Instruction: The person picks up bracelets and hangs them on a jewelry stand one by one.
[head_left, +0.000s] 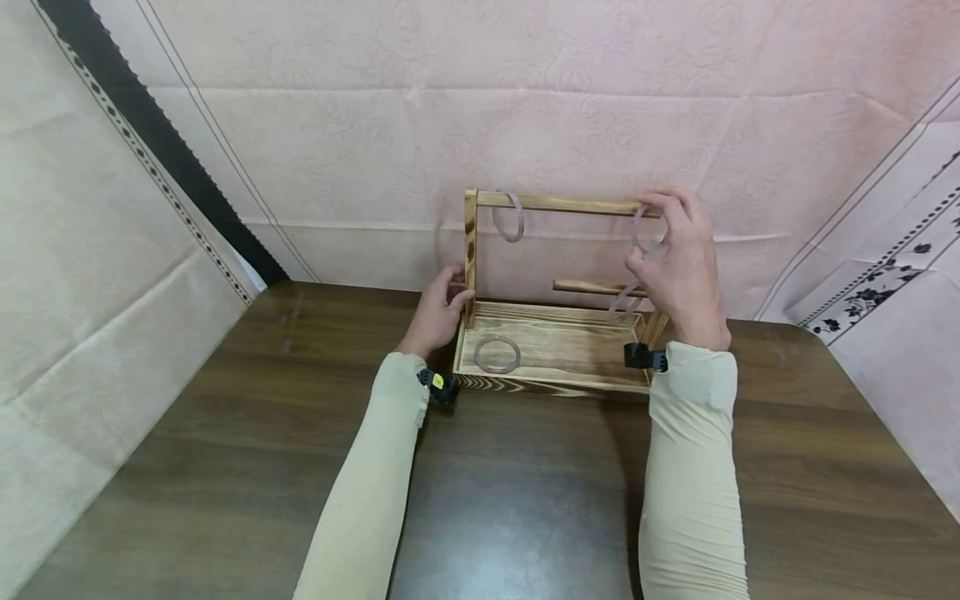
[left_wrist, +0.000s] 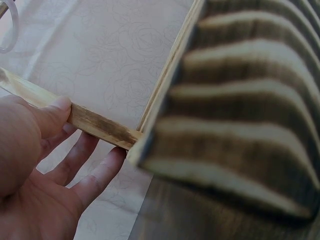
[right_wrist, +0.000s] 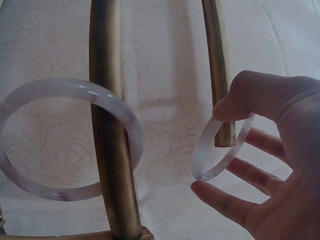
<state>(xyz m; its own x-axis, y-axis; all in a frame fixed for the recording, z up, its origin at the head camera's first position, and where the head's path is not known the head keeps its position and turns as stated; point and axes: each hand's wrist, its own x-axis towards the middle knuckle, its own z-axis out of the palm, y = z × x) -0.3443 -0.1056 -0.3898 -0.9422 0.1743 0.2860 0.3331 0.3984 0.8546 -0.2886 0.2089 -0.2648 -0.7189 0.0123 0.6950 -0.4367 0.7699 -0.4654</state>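
Note:
A wooden jewelry stand (head_left: 562, 337) has a tray base, an upper bar (head_left: 577, 204) and a shorter lower bar (head_left: 581, 287). My left hand (head_left: 435, 310) holds its left post (left_wrist: 100, 125), thumb on one side and fingers on the other. At the upper bar's right end, my right hand (head_left: 682, 267) grips a pale translucent bangle (right_wrist: 204, 150) between thumb and fingers; the bar's tip shows inside the ring. A second bangle (head_left: 519, 218) hangs near the upper bar's left end. Around the lower bar hangs another bangle (right_wrist: 55, 89), partly behind my right hand in the head view.
One more bangle (head_left: 517, 357) lies flat in the left part of the tray. The stand is near the back edge of a dark wooden table (head_left: 525, 500). Behind it rises a pale patterned cloth (head_left: 375, 150), with more cloth at both sides.

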